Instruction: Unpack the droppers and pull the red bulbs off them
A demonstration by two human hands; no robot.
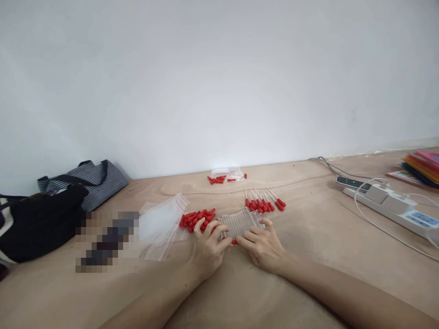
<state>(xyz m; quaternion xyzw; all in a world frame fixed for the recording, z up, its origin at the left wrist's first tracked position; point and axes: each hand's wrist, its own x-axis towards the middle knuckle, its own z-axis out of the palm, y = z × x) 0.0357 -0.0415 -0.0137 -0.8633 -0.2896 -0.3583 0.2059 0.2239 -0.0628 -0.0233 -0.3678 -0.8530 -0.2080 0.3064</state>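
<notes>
Several clear glass dropper tubes lie side by side in a row just beyond my hands. My left hand is curled at the row's left end, thumb and forefinger closed around a bit of red that looks like a rubber bulb. My right hand bends over the row's right side, its fingertips close to the same red piece; what they pinch is mostly hidden. A heap of red rubber bulbs touches the left fingers. Behind the right hand lie droppers fitted with red bulbs, tips pointing away.
Clear zip bags lie left of the bulbs. More red bulbs and a plastic bag sit near the wall. At right are a power strip with cables and colourful folders. A striped bag and black bag stand left.
</notes>
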